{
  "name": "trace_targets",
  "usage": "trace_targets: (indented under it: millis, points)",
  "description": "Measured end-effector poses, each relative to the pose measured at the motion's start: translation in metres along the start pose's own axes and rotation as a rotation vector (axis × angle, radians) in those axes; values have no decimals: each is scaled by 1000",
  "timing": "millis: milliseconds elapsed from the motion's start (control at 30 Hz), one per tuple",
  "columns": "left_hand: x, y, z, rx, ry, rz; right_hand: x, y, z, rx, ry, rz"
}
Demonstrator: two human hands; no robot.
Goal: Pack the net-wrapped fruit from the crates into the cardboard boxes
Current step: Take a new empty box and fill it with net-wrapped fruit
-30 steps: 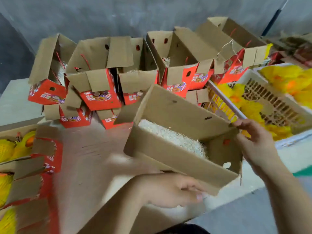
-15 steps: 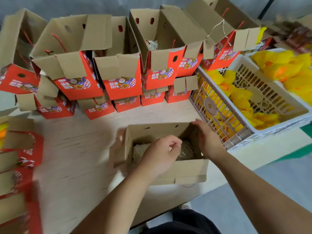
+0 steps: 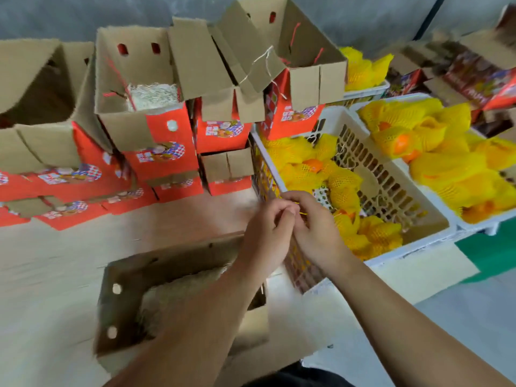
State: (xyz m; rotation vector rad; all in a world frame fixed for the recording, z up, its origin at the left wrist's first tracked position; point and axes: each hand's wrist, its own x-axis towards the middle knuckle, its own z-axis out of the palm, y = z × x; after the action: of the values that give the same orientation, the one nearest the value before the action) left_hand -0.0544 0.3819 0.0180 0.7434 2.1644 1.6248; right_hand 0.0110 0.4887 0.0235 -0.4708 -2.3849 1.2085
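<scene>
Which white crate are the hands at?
The near crate, beside the open box; both hands meet over its left rim. The far-right crate is out of reach.

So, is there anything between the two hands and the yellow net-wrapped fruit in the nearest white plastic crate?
Nothing visible blocks them. The left hand and right hand hover together over the near rim of the white slatted plastic crate, and the yellow net-wrapped fruit lies uncovered just beyond their fingers.
</scene>
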Motion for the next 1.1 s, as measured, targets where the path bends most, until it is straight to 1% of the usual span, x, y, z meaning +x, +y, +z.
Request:
trace_targets:
  millis: [67,133,167,233,300,333,367,400,433,467,500,567,633,767,833,900,967,1000,1033,1100]
  points:
    - [23,11,31,61,17,45,16,24,-29,14,-12,51]
    - [44,18,55,157,26,81,33,55,-54,-64,-56,101]
    - [54,19,64,228,30,100,43,71,-64,-117,-107,147]
    - [73,17,76,456,37,147,66,103,-80,-244,-220,303]
    - [88,11,84,698,-1,123,89,135,-94,-409,-305,433]
    - [95,7,88,792,-24,99,99,151,-100,-516,-384,484]
    - [100,4,90,872,-48,82,103,165,-105,-637,-523,511]
    - [104,1,92,947,-73,72,104,177,-107,-733,-695,512]
    - [107,-1,94,1015,-94,72,101,188,-108,-791,-855,502]
    - [109,-3,96,1081,-110,81,96,196,-107,-820,-957,482]
    - [110,-5,97,1138,-122,87,91,202,-105,-854,-983,457]
    - [110,-8,98,1197,-127,99,88,212,-97,-935,-911,403]
    - [111,-9,98,1219,-111,117,93,213,-91,-933,-839,428]
    - [112,-8,98,1264,-126,115,101,211,-97,-760,-727,577]
    - [112,-8,99,1268,-138,100,105,214,-112,-644,-600,611]
    - [113,-8,100,1255,-146,96,107,213,-125,-460,-453,576]
    - [112,-8,100,1252,-175,95,106,201,-129,-147,-339,540]
    - [112,-8,100,1258,-191,101,106,192,-128,7,-313,514]
    - [111,-7,99,1259,-201,107,107,182,-125,127,-323,493]
    - [110,-5,97,1248,-194,131,105,168,-113,273,-426,458]
